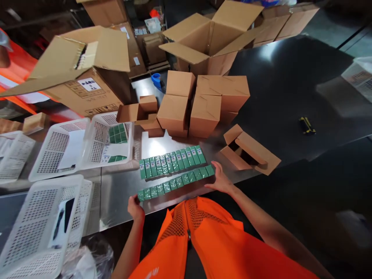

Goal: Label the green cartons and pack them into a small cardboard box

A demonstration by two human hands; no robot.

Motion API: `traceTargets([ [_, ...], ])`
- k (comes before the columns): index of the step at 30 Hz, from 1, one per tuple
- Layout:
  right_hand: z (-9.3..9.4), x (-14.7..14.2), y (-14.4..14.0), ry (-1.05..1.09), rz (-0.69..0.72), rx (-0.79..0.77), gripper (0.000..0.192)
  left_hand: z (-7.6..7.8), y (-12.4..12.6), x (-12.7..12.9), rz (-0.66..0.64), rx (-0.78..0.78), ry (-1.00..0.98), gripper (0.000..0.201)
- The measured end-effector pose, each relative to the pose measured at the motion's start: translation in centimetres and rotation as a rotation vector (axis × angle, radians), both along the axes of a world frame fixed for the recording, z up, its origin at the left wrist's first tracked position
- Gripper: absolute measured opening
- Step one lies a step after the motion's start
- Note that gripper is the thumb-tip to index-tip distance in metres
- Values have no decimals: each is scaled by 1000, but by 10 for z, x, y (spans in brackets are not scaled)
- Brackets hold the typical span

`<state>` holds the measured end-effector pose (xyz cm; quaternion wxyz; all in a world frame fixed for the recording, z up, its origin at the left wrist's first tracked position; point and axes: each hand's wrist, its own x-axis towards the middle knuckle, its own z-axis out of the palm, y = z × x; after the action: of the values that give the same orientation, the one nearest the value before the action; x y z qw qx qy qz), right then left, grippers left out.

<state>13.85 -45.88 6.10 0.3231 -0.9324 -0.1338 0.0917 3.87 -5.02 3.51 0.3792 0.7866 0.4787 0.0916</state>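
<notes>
A front row of small green boxes, wrapped in shiny film, runs slantwise along the metal table's near edge. My left hand grips its left end, fingers curled against the last box. At the other end my right hand presses the row between thumb and fingers, so the row is held from both ends. Just behind lies a second row of green boxes, with white and blue labels facing up. Neither hand touches that row. A white sheet lies beyond it.
An open small carton lies right of the rows. Several brown cartons stand behind, with large open cartons farther back. White baskets fill the left side, one basket holding green boxes. A yellow-black object lies right.
</notes>
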Motion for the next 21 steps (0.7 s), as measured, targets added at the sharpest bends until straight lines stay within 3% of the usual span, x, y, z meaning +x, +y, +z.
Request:
traceTargets([
  [5, 23, 27, 23, -146, 406, -118, 85, 4, 3, -3, 50, 26, -133, 37],
  [8, 20, 38, 41, -179, 599, -250, 76, 22, 0, 3, 27, 144, -225, 41],
  [10, 14, 41, 47, -184, 639, -320, 70, 41, -8, 17, -71, 212, -309, 47],
  [13, 6, 40, 49, -204, 613, -375, 64, 74, -38, 57, -379, 252, -436, 51],
  [15, 4, 38, 49, -233, 581, -390, 59, 94, -75, 94, -656, 258, -499, 47],
  [18, 7, 33, 50, -302, 518, -402, 42, 114, -153, 154, -1113, 281, -520, 37],
  [21, 10, 26, 45, -411, 418, -404, 22, 125, -241, 207, -1502, 347, -439, 37],
])
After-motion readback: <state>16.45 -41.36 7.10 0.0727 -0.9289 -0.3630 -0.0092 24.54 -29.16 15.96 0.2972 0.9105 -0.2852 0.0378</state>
